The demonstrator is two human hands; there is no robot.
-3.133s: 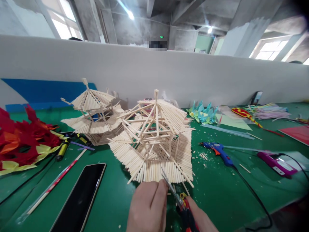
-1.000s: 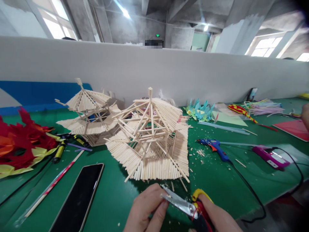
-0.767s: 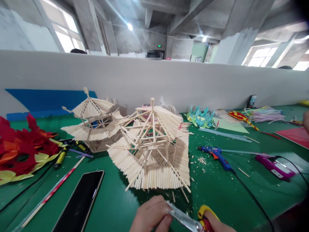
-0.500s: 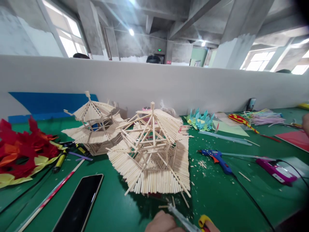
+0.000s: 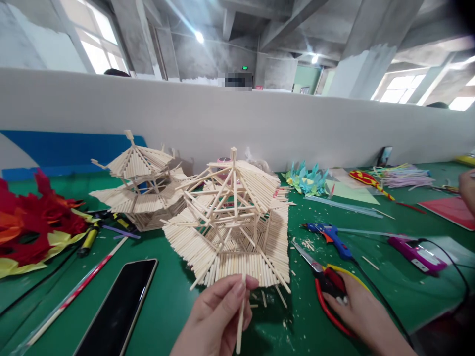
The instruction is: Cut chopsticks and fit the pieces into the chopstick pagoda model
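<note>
My left hand (image 5: 218, 316) pinches a thin wooden stick (image 5: 241, 321) between thumb and fingers, in front of a pagoda model (image 5: 233, 222) built of such sticks. Its roof is part slatted, part bare frame. To the right, my right hand (image 5: 358, 309) is closed around the red and yellow handles of a pair of scissors (image 5: 315, 264). Their blades point away toward the model, low over the tabletop. Whether the scissors rest on the table I cannot tell. Small whitish bits show by the right fingers.
A second stick pagoda (image 5: 139, 190) stands behind left. On the left lie a phone (image 5: 117, 306) and red paper craft (image 5: 33, 222). A blue glue gun (image 5: 330, 237), its cord, a purple device (image 5: 417, 254) and stick scraps lie right. Another person's hand (image 5: 468, 190) shows at the right edge.
My right hand has moved the scissors up and right, from the bottom edge to beside the model. The left hand has risen into view with the stick. The camera has tilted slightly down.
</note>
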